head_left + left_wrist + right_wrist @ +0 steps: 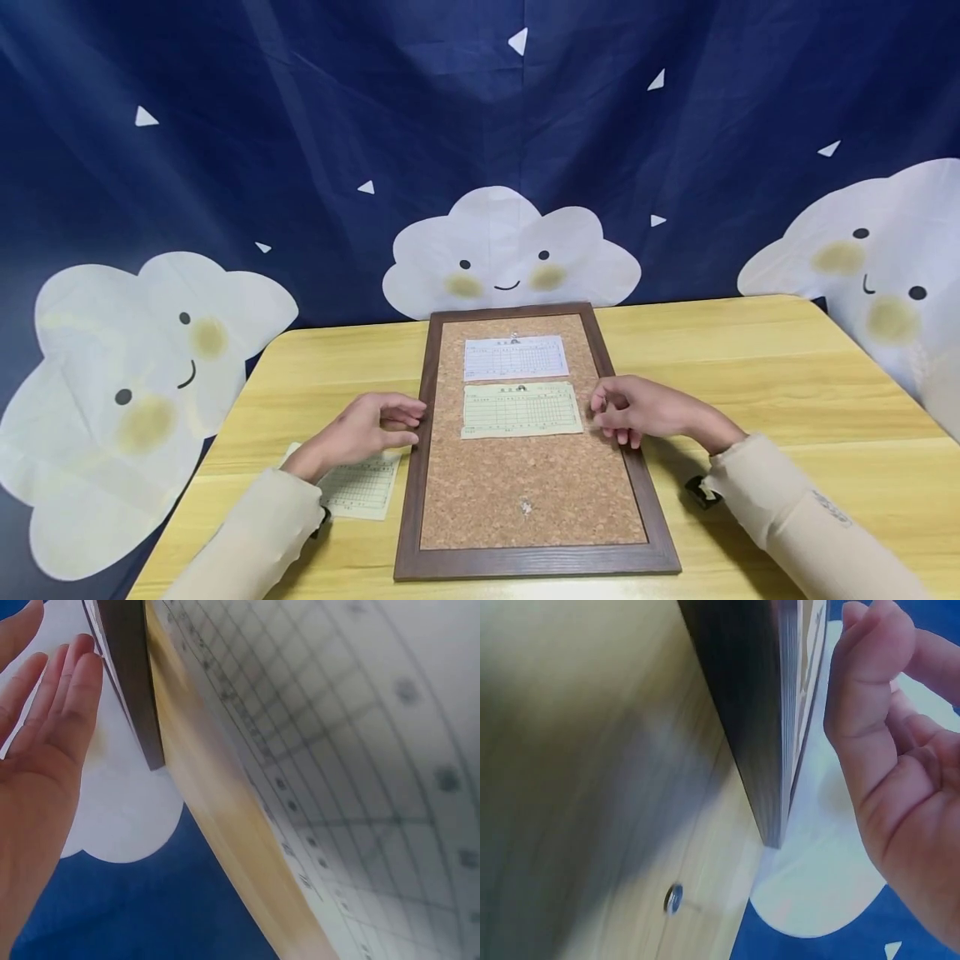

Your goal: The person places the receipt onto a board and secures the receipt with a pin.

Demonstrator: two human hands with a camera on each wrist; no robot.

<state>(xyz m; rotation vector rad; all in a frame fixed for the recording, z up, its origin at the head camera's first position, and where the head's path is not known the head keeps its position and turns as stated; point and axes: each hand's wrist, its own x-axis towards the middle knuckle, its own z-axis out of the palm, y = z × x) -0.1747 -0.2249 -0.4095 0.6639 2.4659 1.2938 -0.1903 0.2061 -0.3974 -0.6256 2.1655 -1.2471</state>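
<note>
Brown-framed corkboard (577,483) lying flat, white slip (515,362) near top, pale-yellow slip (517,414) just below

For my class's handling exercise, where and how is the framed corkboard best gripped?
Probably by its long side rails, coming from left and right: they run straight, have thick edges to pinch, and lie clear of the white slip and yellowish slip.

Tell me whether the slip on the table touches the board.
Apart. The head view shows a narrow strip of bare table between the slip's right edge and the board's left side.
</note>
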